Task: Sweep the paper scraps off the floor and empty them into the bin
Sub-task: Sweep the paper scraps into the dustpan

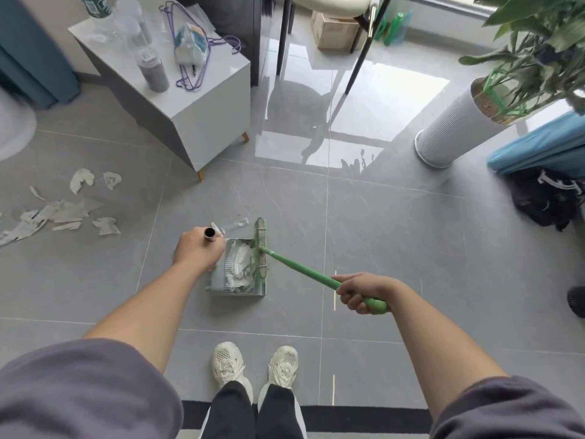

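Scraps (243,267) already fill the dustpan (235,270), left hand (198,248) wrapped round its upright handle, right hand (361,291) gripping the green broom (262,248); tilting the pan could spill them, and a larger scatter of paper scraps (60,210) waits far left on the floor (380,232)

White side table (202,122), potted plant (468,122), cardboard box (332,31), white sneakers (253,365)
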`<state>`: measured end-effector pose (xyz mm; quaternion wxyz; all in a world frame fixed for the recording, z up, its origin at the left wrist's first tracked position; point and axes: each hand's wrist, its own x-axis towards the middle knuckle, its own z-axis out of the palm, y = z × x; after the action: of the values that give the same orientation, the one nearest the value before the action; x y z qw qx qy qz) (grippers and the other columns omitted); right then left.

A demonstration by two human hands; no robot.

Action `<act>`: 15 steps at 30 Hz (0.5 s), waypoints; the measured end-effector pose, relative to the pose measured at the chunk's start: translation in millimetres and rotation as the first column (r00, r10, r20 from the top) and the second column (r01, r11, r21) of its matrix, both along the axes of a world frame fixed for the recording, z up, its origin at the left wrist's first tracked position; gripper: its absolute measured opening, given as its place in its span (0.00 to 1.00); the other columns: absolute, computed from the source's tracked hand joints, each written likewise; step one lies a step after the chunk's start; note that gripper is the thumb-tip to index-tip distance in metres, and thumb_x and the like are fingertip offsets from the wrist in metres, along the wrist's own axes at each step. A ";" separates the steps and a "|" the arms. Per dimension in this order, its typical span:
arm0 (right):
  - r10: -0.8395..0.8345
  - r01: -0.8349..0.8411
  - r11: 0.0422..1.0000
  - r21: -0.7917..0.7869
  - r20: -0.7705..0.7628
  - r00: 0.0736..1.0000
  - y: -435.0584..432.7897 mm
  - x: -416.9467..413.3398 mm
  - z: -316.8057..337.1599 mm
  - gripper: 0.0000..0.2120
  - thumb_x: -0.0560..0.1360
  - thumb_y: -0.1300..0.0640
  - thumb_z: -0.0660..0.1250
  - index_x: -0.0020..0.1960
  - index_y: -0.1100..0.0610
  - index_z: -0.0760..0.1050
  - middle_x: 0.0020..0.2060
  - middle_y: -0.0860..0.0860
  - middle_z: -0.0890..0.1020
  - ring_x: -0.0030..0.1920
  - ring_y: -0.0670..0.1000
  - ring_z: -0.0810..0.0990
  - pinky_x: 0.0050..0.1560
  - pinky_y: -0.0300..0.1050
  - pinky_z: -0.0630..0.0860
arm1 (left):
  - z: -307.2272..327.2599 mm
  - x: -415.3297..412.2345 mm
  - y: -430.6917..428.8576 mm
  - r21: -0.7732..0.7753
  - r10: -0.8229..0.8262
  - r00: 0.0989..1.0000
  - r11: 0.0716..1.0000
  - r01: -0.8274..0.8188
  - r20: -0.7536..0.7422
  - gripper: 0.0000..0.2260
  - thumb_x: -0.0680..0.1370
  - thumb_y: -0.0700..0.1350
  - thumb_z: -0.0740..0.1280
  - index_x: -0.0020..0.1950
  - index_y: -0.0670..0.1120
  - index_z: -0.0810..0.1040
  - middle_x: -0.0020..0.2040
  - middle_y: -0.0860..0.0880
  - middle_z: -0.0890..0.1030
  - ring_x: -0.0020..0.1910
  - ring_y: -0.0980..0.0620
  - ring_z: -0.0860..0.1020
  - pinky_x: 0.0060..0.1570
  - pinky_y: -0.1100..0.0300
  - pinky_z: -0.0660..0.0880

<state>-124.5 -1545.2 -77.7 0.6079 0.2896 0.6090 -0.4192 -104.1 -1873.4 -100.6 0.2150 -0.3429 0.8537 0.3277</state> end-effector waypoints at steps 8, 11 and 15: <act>0.124 -0.121 0.991 0.061 -0.052 0.991 3.6 -11.6 14.6 0.25 0.79 0.66 0.55 0.72 0.48 0.64 0.29 0.49 0.65 0.20 0.43 0.62 0.20 0.33 0.61 | 6.3 11.9 -5.5 0.028 0.139 0.990 0.990 -0.138 -0.040 0.13 0.72 0.44 0.59 0.40 0.42 0.82 0.38 0.42 0.82 0.42 0.40 0.79 0.41 0.57 0.76; 0.159 -0.153 0.985 0.077 -0.074 0.985 4.6 -15.5 17.1 0.25 0.79 0.65 0.55 0.74 0.49 0.62 0.30 0.50 0.66 0.20 0.44 0.63 0.20 0.34 0.62 | 7.1 14.3 -7.9 0.042 0.169 0.984 0.985 -0.167 -0.054 0.13 0.72 0.45 0.59 0.41 0.42 0.82 0.40 0.43 0.82 0.42 0.41 0.78 0.40 0.59 0.72; 0.200 -0.191 0.978 0.083 -0.106 0.974 4.5 -21.3 20.3 0.25 0.79 0.65 0.55 0.74 0.49 0.62 0.31 0.51 0.68 0.22 0.44 0.65 0.22 0.35 0.64 | 10.8 18.1 -11.8 0.038 0.203 0.976 0.979 -0.200 -0.075 0.12 0.73 0.45 0.59 0.42 0.43 0.83 0.42 0.43 0.83 0.45 0.41 0.79 0.43 0.60 0.72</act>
<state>-145.8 -1540.7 -57.4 0.5995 0.2257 0.6831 -0.3508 -86.0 -1885.2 -89.8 0.1521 -0.4110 0.8173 0.3741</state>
